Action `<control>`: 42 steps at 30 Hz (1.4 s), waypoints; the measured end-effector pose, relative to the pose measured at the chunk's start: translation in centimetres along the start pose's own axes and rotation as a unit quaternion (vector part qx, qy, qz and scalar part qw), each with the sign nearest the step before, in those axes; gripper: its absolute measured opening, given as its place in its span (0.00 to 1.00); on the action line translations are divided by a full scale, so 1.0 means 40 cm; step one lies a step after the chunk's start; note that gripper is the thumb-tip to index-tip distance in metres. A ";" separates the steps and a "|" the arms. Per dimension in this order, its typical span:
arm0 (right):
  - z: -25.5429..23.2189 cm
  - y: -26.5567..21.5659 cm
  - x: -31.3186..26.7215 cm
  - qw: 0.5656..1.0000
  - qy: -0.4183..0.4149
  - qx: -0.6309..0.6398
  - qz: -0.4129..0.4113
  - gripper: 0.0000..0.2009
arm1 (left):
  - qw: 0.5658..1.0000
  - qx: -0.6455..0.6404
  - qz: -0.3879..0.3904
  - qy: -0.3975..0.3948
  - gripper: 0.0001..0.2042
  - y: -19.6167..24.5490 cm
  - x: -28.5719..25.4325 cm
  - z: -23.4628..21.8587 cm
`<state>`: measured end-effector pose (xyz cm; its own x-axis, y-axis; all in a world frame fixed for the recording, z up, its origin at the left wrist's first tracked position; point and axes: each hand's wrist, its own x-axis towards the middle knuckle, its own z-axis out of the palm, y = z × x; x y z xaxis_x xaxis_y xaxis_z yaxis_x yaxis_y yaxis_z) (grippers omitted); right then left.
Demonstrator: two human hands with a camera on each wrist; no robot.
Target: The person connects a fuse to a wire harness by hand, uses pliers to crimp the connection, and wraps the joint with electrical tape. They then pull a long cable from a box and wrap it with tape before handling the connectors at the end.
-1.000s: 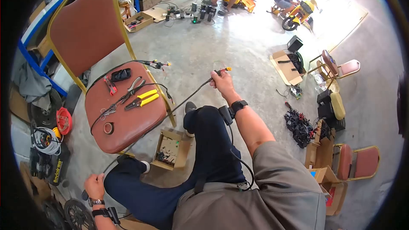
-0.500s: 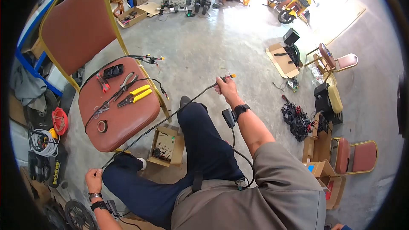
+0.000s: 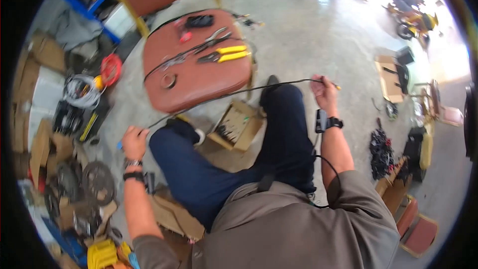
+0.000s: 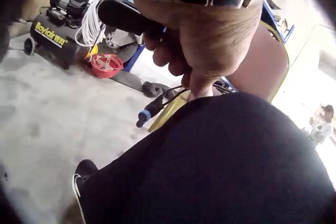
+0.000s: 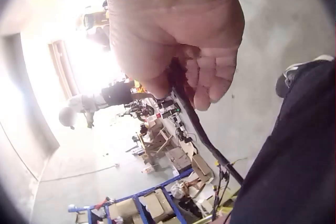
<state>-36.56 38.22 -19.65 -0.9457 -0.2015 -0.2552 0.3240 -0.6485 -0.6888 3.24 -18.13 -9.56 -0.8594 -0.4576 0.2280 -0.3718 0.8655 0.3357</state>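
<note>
Black sheathing is stretched in a long line here: the cable (image 3: 249, 89) is held at both ends, above the legs and along the near edge of the chair seat (image 3: 199, 87). At one end, it is pinched between thumb and fingers by the grip of the right hand (image 3: 324, 93), with a small yellow-tipped connector (image 3: 338, 87) left poking out beyond. At the other, it is caught by the left hand (image 3: 134, 142), fingers curled in; a blue-ringed connector (image 4: 144, 115) is seen hanging below that hand in the left wrist view. On the seat, yellow-handled wire strippers (image 3: 232, 54), pliers (image 3: 217, 35) and a roll of tape (image 3: 168, 80) are laid out. Between the legs, an open cardboard box (image 3: 252, 133) is seen, small parts held inside.
</note>
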 end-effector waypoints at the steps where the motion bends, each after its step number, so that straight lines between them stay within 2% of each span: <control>1: -0.005 0.006 0.006 1.000 -0.024 -0.008 0.007 0.09 | 1.000 0.001 -0.005 0.006 0.08 -0.012 -0.009 0.017; 2: 0.003 0.018 0.011 1.000 0.001 0.030 0.001 0.10 | 1.000 -0.001 -0.009 0.011 0.08 -0.020 -0.016 0.031; 3: -0.020 0.030 0.029 0.999 -0.020 0.039 -0.012 0.10 | 1.000 0.012 -0.024 -0.001 0.08 -0.019 -0.026 0.038; 4: -0.014 0.035 0.031 0.998 -0.005 0.060 -0.023 0.10 | 0.999 0.022 -0.039 -0.013 0.08 -0.017 -0.039 0.044; 6: -0.020 0.033 0.039 0.991 -0.078 0.111 -0.017 0.10 | 0.998 0.032 -0.052 -0.020 0.08 -0.021 -0.065 0.054; 7: -0.020 0.032 0.041 0.993 -0.049 0.109 -0.012 0.09 | 0.998 0.035 -0.055 -0.025 0.09 -0.027 -0.078 0.057; 10: -0.030 0.038 0.034 0.999 0.003 0.042 0.006 0.08 | 0.985 -0.077 -0.142 -0.054 0.09 -0.036 -0.120 0.066; 11: -0.037 0.042 0.029 1.000 0.017 0.003 0.017 0.09 | 0.981 -0.079 -0.170 -0.059 0.09 -0.033 -0.132 0.071; 14: -0.013 0.051 -0.044 0.996 0.053 -0.051 0.048 0.10 | 0.956 -0.127 -0.257 -0.064 0.09 -0.003 -0.162 0.091; 15: -0.001 0.054 -0.072 0.996 0.048 -0.057 0.051 0.11 | 0.944 -0.173 -0.278 -0.038 0.09 -0.001 -0.182 0.110; 20: 0.053 0.061 -0.171 0.994 0.041 -0.055 0.085 0.12 | 0.922 -0.252 -0.293 0.012 0.09 -0.016 -0.230 0.152; 23: 0.017 0.078 -0.173 0.995 0.034 -0.020 0.088 0.12 | 0.907 -0.293 -0.303 0.017 0.10 -0.085 -0.240 0.191; 27: -0.020 0.088 -0.171 0.996 0.000 0.012 0.083 0.12 | 0.890 -0.312 -0.333 0.020 0.09 -0.062 -0.235 0.174; 30: -0.028 0.089 -0.183 0.996 -0.011 0.026 0.083 0.13 | 0.923 -0.257 -0.286 0.028 0.07 -0.067 -0.239 0.169; 33: -0.017 0.079 -0.194 0.994 -0.034 0.046 0.093 0.14 | 0.888 -0.298 -0.349 0.011 0.07 -0.056 -0.238 0.161; 36: -0.020 0.078 -0.194 0.996 -0.028 0.026 0.082 0.15 | 0.882 -0.335 -0.329 0.037 0.07 -0.071 -0.235 0.175; 39: -0.016 0.077 -0.193 0.997 -0.016 0.027 0.074 0.15 | 0.859 -0.369 -0.352 0.043 0.07 -0.063 -0.233 0.171; 42: 0.010 0.082 -0.203 0.998 -0.001 0.020 0.065 0.15 | 0.803 -0.458 -0.378 0.047 0.08 -0.131 -0.250 0.208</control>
<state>-27.82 37.46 -19.55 -0.8959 -0.2876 -0.3385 0.4425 -0.6452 -0.6228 10.89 -16.39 -21.21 -0.4633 -0.8325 -0.3038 -0.3229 -0.1606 0.9327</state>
